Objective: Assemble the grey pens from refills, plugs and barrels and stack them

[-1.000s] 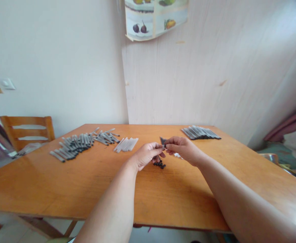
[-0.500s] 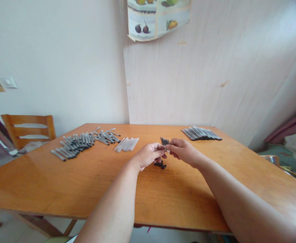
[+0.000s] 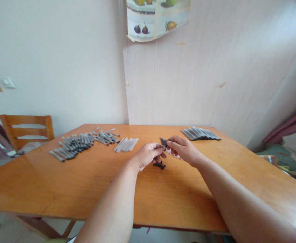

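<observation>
My left hand (image 3: 149, 156) is closed, thumb and forefinger pinching a small pale pen part whose exact kind is hidden by the fingers. My right hand (image 3: 183, 150) meets it fingertip to fingertip; it is closed in a pinch too, but what it grips is too small to make out. Just beyond the fingertips lies a row of thin dark pen refills (image 3: 163, 141). Small black pen pieces (image 3: 159, 165) are heaped under my left hand. Small whitish pieces (image 3: 174, 155) show partly beside my right fingers.
Clear pen barrels (image 3: 126, 145) lie in a row left of my hands. Farther left is a loose pile of pens with dark ends (image 3: 74, 145). A neat row of similar pens (image 3: 200, 133) lies at the back right of the wooden table (image 3: 99, 182). A chair (image 3: 27, 130) stands at the left.
Both hands stay joined at nearly the same spot. The right fingers drew in over the pinch, then shifted slightly up and back, with small changes of grip. The piles look the same.
</observation>
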Demonstrator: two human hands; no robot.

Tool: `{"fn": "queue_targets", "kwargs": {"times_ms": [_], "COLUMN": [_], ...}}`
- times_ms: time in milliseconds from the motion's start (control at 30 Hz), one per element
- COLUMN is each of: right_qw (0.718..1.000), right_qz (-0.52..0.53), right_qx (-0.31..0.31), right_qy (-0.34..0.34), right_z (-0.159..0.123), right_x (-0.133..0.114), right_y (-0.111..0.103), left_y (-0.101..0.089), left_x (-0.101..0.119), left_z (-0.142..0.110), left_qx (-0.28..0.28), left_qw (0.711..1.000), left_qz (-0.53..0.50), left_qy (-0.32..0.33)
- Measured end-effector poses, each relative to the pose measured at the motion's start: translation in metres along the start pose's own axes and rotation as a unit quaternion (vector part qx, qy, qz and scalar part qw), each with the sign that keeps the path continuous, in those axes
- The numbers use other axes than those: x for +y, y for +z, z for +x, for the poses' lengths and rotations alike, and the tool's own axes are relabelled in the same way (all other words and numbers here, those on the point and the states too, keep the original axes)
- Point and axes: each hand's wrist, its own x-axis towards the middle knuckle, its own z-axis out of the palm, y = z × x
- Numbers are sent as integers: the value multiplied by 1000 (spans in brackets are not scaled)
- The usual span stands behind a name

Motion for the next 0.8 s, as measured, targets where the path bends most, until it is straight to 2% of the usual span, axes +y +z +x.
{"fn": "queue_targets", "kwargs": {"times_ms": [100, 333, 500, 567, 667, 800], "right_qw": [1000, 992, 996, 998, 999, 996], "right_qz": [-7, -117, -83, -58, -36, -87], "right_qx": [-5, 23, 15, 24, 24, 9], "right_qy": [-15, -49, -33, -15, -6, -24], "right_z": [1, 7, 7, 5, 3, 0], "right_x": [3, 19, 13, 9, 7, 9], "right_y": [0, 4, 4, 4, 8, 18], "left_y": [1, 5, 5, 3, 0, -3], "left_x": [0, 3, 3, 3, 4, 6], "left_z": [0, -2, 0, 1, 2, 2], "left_qx": [-1, 2, 7, 29, 96, 161], "left_qw": [1000, 1000, 1000, 998, 990, 972], "left_qz": [-1, 18, -19, -47, -87, -146], "left_qy": [-3, -10, -9, 12, 50, 85]}}
